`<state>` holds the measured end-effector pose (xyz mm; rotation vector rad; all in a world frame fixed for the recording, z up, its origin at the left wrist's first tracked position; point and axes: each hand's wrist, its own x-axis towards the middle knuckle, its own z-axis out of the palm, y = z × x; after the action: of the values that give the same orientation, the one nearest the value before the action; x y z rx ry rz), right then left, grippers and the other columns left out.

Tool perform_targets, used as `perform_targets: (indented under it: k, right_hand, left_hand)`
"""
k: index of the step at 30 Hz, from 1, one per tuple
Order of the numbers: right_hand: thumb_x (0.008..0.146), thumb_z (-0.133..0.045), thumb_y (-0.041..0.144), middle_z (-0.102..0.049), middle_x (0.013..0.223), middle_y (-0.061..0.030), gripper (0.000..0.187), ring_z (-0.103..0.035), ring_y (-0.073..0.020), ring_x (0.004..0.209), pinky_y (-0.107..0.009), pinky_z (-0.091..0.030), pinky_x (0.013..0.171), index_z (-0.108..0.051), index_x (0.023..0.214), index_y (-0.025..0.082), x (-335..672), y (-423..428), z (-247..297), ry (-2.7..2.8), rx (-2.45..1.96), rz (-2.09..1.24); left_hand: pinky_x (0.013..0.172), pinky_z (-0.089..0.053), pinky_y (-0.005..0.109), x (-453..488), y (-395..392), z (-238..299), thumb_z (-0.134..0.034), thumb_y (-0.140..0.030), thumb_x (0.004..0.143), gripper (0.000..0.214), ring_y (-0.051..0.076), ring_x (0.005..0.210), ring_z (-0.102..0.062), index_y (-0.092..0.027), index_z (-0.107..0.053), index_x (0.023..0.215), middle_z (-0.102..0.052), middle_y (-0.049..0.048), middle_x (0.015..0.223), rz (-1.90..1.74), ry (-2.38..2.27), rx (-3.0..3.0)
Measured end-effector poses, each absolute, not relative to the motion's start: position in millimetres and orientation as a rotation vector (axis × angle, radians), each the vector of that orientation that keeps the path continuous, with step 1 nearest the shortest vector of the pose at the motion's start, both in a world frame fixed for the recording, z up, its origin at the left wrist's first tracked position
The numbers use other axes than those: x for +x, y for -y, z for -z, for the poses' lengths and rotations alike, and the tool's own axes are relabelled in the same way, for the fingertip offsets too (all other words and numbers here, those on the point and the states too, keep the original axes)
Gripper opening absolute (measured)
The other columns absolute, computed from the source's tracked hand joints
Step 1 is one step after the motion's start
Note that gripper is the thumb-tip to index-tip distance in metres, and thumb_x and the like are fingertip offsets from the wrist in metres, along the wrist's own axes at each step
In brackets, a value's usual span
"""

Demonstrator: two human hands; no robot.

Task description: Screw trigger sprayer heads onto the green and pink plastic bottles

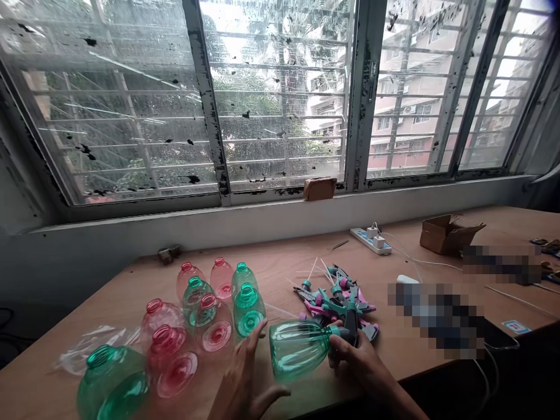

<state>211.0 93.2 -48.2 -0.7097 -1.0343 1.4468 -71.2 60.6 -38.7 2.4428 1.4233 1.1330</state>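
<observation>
A translucent green spray bottle (pixel 300 350) lies sideways in the air over the table's front part, its base facing left. My right hand (pixel 359 353) is closed around its neck, where a dark grey and teal spray head (pixel 350 326) sits. My left hand (pixel 245 373) is open beside the base, thumb and fingers spread apart, with a gap to the bottle. Left of it stand several open-necked bottles, among them a red bottle (pixel 214 326) and a green bottle (pixel 248 309). Behind my right hand lies a pile of pink, teal and grey spray heads (pixel 326 300) with thin tubes.
Crumpled clear plastic (pixel 94 350) lies at the table's left. Toward the back are a white power strip (pixel 371 241) with plugs and cables and an open cardboard box (pixel 448 233). A brown block (pixel 319 189) rests on the windowsill. Blurred patches cover items at right.
</observation>
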Motion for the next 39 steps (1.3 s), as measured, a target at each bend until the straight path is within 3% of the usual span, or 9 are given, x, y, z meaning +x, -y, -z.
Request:
perform_targets:
  k: [3,6,12,16,19,23,30,36,39]
  right_hand:
    - [0.073,-0.092,0.055,-0.071,0.058,0.0005,0.054,-0.065,-0.0207,0.049,-0.027,-0.051,0.044,-0.058,0.096,0.020,211.4,-93.8,49.3,1.029,-0.710,-1.460]
    - [0.074,-0.091,0.056,-0.070,0.056,0.0006,0.053,-0.063,-0.0199,0.046,-0.027,-0.051,0.043,-0.058,0.094,0.020,211.6,-93.3,49.0,1.048,-0.692,-1.463]
    - [0.075,-0.092,0.051,-0.072,0.056,-0.0013,0.049,-0.065,-0.0204,0.048,-0.027,-0.052,0.044,-0.062,0.093,0.017,211.4,-91.9,48.5,1.088,-0.651,-1.461]
    - [0.076,-0.091,0.053,-0.070,0.057,0.0004,0.050,-0.063,-0.0196,0.048,-0.028,-0.052,0.045,-0.060,0.096,0.018,212.9,-92.3,48.2,1.070,-0.644,-1.451]
    - [0.076,-0.090,0.053,-0.070,0.058,0.0012,0.050,-0.063,-0.0193,0.048,-0.027,-0.051,0.045,-0.059,0.095,0.019,213.9,-92.8,48.4,1.064,-0.651,-1.459]
    - [0.077,-0.090,0.052,-0.071,0.058,0.0005,0.050,-0.065,-0.0205,0.050,-0.027,-0.052,0.045,-0.058,0.096,0.019,213.9,-93.4,49.8,1.063,-0.671,-1.475]
    - [0.077,-0.092,0.046,-0.074,0.058,-0.0028,0.044,-0.067,-0.0213,0.050,-0.029,-0.053,0.047,-0.063,0.091,0.016,211.4,-92.5,48.5,1.122,-0.641,-1.478]
    - [0.079,-0.090,0.049,-0.071,0.059,0.0000,0.045,-0.065,-0.0185,0.051,-0.026,-0.053,0.047,-0.062,0.092,0.017,212.6,-93.5,48.1,1.105,-0.622,-1.466]
    - [0.078,-0.090,0.052,-0.070,0.059,0.0013,0.049,-0.064,-0.0183,0.049,-0.026,-0.052,0.045,-0.059,0.094,0.018,213.5,-95.0,50.0,1.066,-0.640,-1.467]
  left_hand:
    - [0.111,-0.050,0.054,-69.7,-59.5,36.7,-0.062,-0.056,0.095,0.071,0.035,0.141,-0.052,-0.038,-0.029,0.155,-0.053,0.0129,0.155,-1.124,-1.366,2.518]
    - [0.105,-0.056,0.050,-73.6,-60.6,38.8,-0.068,-0.066,0.085,0.082,0.036,0.128,-0.064,-0.038,-0.034,0.154,-0.064,0.0124,0.143,-1.127,-1.356,2.446]
    - [0.096,-0.061,0.049,-79.5,-63.6,44.0,-0.041,-0.075,0.093,0.073,0.036,0.120,-0.068,-0.039,-0.036,0.155,-0.071,0.0107,0.135,-1.110,-1.343,2.371]
    - [0.100,-0.057,0.057,-73.5,-62.9,41.8,-0.059,-0.081,0.078,0.102,0.040,0.123,-0.066,-0.037,-0.018,0.161,-0.062,0.0154,0.145,-1.101,-1.374,2.372]
    - [0.108,-0.051,0.059,-70.0,-62.5,42.2,-0.063,-0.068,0.087,0.089,0.039,0.134,-0.058,-0.038,-0.020,0.159,-0.052,0.0154,0.156,-1.155,-1.398,2.392]
    - [0.108,-0.052,0.055,-74.6,-65.2,47.4,-0.063,-0.070,0.086,0.083,0.038,0.133,-0.059,-0.036,-0.033,0.155,-0.061,0.0146,0.147,-1.138,-1.384,2.414]
    - [0.098,-0.060,0.045,-84.4,-70.7,47.4,-0.032,-0.075,0.095,0.071,0.034,0.118,-0.070,-0.032,-0.052,0.148,-0.074,0.0116,0.132,-1.042,-1.332,2.403]
    - [0.109,-0.050,0.058,-76.5,-65.5,45.7,-0.064,-0.078,0.078,0.106,0.040,0.134,-0.057,-0.038,-0.014,0.162,-0.056,0.0138,0.153,-1.033,-1.379,2.357]
    - [0.114,-0.045,0.060,-72.9,-64.5,48.4,-0.069,-0.061,0.087,0.090,0.039,0.141,-0.051,-0.040,-0.017,0.158,-0.049,0.0136,0.158,-1.090,-1.381,2.330]
